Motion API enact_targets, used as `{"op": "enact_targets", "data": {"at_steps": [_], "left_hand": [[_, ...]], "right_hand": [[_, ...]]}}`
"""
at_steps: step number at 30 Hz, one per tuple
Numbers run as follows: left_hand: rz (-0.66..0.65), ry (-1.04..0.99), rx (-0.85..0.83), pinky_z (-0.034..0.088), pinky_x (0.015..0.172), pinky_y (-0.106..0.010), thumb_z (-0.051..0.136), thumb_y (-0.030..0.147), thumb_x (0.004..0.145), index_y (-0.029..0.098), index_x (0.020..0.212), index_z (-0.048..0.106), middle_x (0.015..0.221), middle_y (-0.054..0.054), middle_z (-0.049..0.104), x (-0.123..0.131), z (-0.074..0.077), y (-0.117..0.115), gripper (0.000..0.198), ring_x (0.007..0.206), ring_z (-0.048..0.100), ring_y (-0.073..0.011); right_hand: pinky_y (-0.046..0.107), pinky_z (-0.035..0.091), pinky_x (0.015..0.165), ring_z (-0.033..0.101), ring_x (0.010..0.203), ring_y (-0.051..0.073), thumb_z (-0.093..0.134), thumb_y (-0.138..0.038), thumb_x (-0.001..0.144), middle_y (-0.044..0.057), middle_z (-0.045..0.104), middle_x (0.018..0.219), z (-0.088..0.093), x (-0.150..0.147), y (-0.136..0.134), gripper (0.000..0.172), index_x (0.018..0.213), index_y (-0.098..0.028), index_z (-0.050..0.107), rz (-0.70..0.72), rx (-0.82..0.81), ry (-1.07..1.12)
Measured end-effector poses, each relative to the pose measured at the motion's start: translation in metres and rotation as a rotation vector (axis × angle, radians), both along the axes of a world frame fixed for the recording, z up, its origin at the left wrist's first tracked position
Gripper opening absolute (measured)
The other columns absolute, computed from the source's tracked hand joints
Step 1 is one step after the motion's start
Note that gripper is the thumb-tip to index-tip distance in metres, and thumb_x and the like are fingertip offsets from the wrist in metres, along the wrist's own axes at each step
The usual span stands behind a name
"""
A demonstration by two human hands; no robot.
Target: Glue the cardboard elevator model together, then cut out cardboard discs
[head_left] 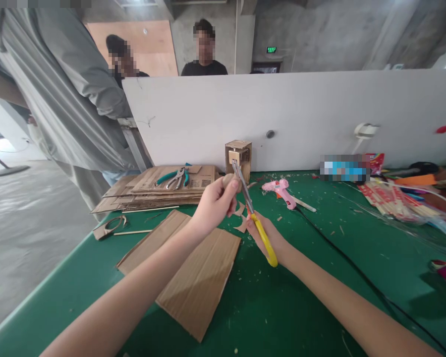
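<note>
My left hand (pixel 215 201) pinches a small round piece of cardboard (pixel 229 179) above the green table (pixel 319 277). My right hand (pixel 265 235) grips yellow-handled scissors (pixel 254 218), whose blades point up and left against the cardboard piece. Small cardboard offcuts (pixel 241 225) lie on the table just below both hands. A flat cardboard sheet (pixel 193 272) lies under my left forearm.
A small cardboard box (pixel 238 156) stands by the white partition (pixel 282 114). A pink glue gun (pixel 280 191) with a black cord lies to the right. Stacked cardboard with teal pliers (pixel 174 177) sits at left. Packets and sticks (pixel 394 198) clutter the right. A person in grey (pixel 59 89) stands at left.
</note>
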State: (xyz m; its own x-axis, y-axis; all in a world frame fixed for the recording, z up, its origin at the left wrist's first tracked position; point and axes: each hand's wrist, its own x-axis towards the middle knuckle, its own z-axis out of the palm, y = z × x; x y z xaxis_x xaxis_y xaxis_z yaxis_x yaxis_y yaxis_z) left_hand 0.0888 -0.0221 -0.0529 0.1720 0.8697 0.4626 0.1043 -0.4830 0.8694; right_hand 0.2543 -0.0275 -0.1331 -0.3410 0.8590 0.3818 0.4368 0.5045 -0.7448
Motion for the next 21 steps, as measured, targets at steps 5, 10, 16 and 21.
{"op": "enact_targets", "data": {"at_steps": [5,10,16,21], "left_hand": [[0.026,0.095,-0.005,0.032,0.039,-0.018,0.043,0.040,0.094,0.019,0.070,0.043,0.055,0.004,0.051,-0.002,0.000,0.003,0.032,0.040,0.043,-0.0048],[-0.020,0.001,-0.075,0.032,0.037,-0.018,0.051,0.030,0.090,0.018,0.078,0.043,0.068,0.003,0.058,-0.009,0.008,0.005,0.019,0.040,0.047,-0.0040],[-0.005,0.012,-0.139,0.035,0.040,-0.017,0.051,0.025,0.090,0.016,0.072,0.048,0.051,0.005,0.050,-0.014,0.015,0.003,0.020,0.041,0.045,-0.0048],[-0.017,-0.169,-0.218,0.030,0.038,-0.016,0.051,0.023,0.090,0.017,0.069,0.044,0.056,0.005,0.049,-0.011,0.015,0.003,0.023,0.040,0.042,-0.0030]], "right_hand": [[0.033,0.043,0.059,0.055,0.064,0.019,0.031,-0.068,0.089,0.004,0.057,0.072,-0.004,0.002,0.006,0.049,0.080,-0.022,0.044,0.028,0.022,0.026],[0.035,0.046,0.066,0.056,0.070,0.020,0.028,-0.068,0.090,0.004,0.057,0.078,-0.003,0.002,0.008,0.052,0.087,-0.021,0.048,0.052,0.023,0.002],[0.034,0.044,0.064,0.052,0.067,0.018,0.028,-0.069,0.089,0.002,0.051,0.072,0.003,0.003,0.006,0.051,0.079,-0.021,0.043,0.056,-0.025,-0.008],[0.030,0.043,0.055,0.048,0.061,0.015,0.031,-0.072,0.087,0.001,0.049,0.071,-0.003,0.006,0.010,0.054,0.085,-0.020,0.046,0.123,-0.111,0.057]]}}
